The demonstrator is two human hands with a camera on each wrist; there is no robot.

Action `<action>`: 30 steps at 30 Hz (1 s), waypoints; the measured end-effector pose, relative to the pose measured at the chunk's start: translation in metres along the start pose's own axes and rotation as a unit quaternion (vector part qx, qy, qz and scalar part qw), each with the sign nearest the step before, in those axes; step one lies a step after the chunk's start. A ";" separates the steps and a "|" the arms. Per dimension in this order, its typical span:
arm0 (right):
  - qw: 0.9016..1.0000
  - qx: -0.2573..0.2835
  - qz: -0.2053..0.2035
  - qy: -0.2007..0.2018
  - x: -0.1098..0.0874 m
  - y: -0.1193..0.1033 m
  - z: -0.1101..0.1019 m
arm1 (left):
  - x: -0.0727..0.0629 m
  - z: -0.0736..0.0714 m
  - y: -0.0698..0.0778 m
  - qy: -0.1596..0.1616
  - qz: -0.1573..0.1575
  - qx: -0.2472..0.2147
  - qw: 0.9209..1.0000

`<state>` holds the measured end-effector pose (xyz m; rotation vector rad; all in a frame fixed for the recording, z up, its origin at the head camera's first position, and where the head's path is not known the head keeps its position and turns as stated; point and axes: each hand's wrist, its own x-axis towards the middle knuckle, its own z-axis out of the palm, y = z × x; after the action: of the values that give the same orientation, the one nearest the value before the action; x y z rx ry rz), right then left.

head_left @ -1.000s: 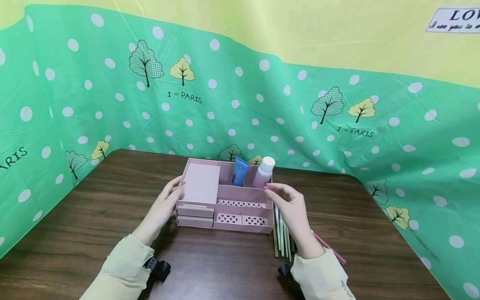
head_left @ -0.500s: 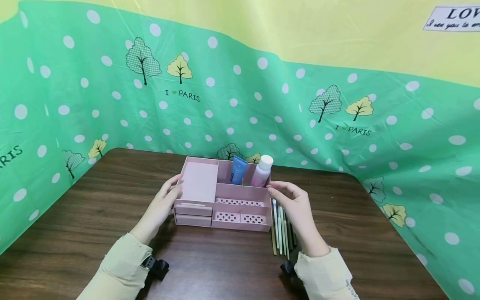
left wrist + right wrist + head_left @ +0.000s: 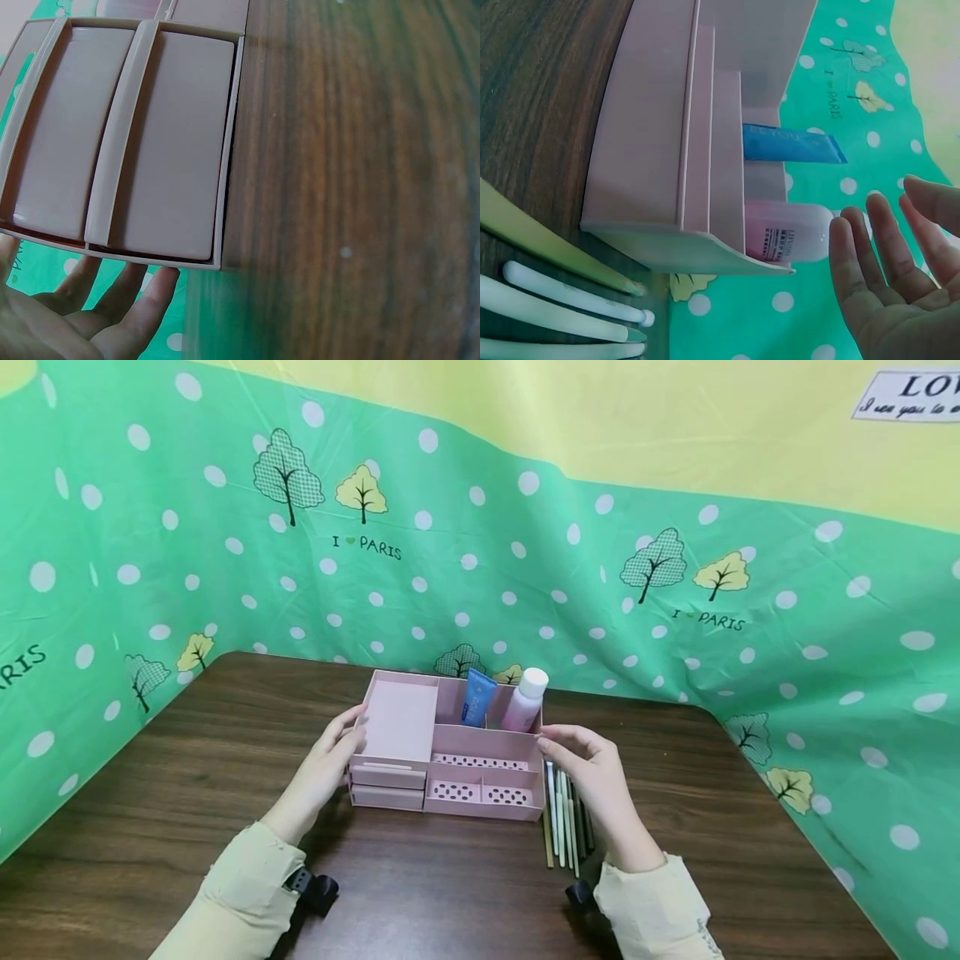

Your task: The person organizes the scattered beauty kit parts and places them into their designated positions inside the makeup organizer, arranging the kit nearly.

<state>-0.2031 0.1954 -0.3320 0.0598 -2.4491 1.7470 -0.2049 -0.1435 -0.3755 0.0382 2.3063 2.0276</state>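
A pink desktop organizer (image 3: 396, 718) stands on the table, with two drawers (image 3: 176, 142) at its lower left. My left hand (image 3: 326, 768) lies along its left side; in the left wrist view, the spread fingertips touch the side wall or are very near it. A blue squeeze tube (image 3: 477, 697) and a white-capped pink bottle (image 3: 525, 702) stand upright in the rear compartments. By the organizer's right edge is my right hand (image 3: 592, 777), fingers loosely bent. In the right wrist view, nothing lies between its fingers, and its fingertips are close to the bottle's cap.
Several slender pens or sticks (image 3: 562, 822) lie side by side on the brown wooden table (image 3: 450, 893), right of the organizer and partly under my right forearm. The organizer's front compartments (image 3: 506, 796) have dark-spotted bottoms. A green polka-dot cloth (image 3: 450, 568) hangs behind the table.
My right hand has shifted slightly right, its fingertips now outside the organizer's right edge. A reddish stick beside my right wrist is now hidden by the sleeve. My left hand keeps its place.
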 end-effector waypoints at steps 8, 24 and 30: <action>1.000 0.012 -0.015 -0.011 0.001 -0.002 -0.012 | 0.001 0.000 -0.001 0.010 -0.002 0.007 1.000; 0.999 -0.025 -0.027 -0.039 0.005 0.002 -0.046 | 0.001 -0.001 -0.001 0.004 -0.007 0.008 1.000; 0.996 -0.064 -0.021 -0.052 0.006 0.003 -0.062 | 0.002 -0.001 -0.001 0.004 -0.007 0.011 1.000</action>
<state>-0.2046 0.2550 -0.3139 0.1924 -2.6055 1.6052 -0.2069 -0.1442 -0.3764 0.0156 2.3259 1.9999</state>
